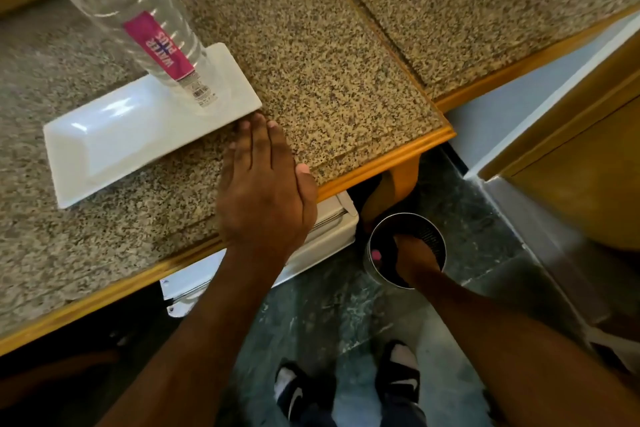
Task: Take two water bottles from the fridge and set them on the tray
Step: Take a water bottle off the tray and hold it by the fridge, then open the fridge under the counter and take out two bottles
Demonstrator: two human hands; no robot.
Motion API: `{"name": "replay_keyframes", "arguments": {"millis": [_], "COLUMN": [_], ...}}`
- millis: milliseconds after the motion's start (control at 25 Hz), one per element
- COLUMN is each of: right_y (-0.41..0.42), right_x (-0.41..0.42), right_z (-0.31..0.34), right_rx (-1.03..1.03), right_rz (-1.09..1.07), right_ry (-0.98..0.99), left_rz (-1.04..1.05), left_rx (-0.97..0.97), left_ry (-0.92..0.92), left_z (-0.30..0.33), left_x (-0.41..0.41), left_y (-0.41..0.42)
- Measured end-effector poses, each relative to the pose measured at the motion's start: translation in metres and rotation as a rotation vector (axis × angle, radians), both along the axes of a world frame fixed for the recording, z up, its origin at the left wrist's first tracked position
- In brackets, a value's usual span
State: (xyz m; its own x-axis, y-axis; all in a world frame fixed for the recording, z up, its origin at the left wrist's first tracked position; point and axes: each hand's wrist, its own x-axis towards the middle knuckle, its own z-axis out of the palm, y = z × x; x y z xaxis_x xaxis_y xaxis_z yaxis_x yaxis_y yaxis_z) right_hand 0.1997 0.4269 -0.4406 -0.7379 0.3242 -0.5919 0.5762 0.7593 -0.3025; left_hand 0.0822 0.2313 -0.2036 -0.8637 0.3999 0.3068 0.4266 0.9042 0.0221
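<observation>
One clear water bottle [138, 21] with a pink label stands upright on the right end of the white rectangular tray [104, 146], which lies on the speckled countertop. My left hand [266, 191] lies flat on the counter, holding nothing, its fingertips touching the tray's near right corner. Below the counter edge my right hand [415, 260] is closed around a second clear bottle [405, 239]. That bottle is seen end-on, with a bit of pink showing. It hangs over the dark floor beside the white fridge door [332, 232].
The wooden counter edge [381, 163] runs diagonally above the fridge. A second counter section [485, 10] lies to the right, with a wooden cabinet [571, 184] beyond it. My feet in black sandals [346, 388] stand on the dark marbled floor.
</observation>
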Motion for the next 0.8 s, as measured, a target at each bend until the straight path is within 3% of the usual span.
{"name": "replay_keyframes", "arguments": {"millis": [200, 440, 520, 600, 720, 800], "right_y": [-0.037, -0.135, -0.176, -0.215, -0.261, -0.283], "right_x": [0.024, -0.009, -0.027, -0.042, -0.055, -0.063], "right_z": [0.041, 0.044, 0.03, 0.016, -0.005, -0.014], "right_rx": [0.055, -0.064, -0.063, -0.081, -0.01, 0.056], "right_rz": [0.022, 0.118, 0.205, 0.272, 0.429, 0.558], "right_ry": [0.022, 0.458, 0.575, 0.618, 0.61, 0.581], "left_rz": [-0.132, -0.068, -0.073, -0.054, 0.148, 0.136], "left_rx": [0.122, 0.015, -0.063, -0.129, -0.038, -0.043], "left_ry": [-0.038, 0.135, 0.03, -0.211, -0.522, -0.575], "left_z": [0.007, -0.087, -0.135, -0.178, -0.217, -0.237], "left_x": [0.017, 0.078, 0.088, 0.088, 0.071, 0.054], "left_y": [-0.024, -0.192, -0.238, -0.267, -0.289, -0.294]}}
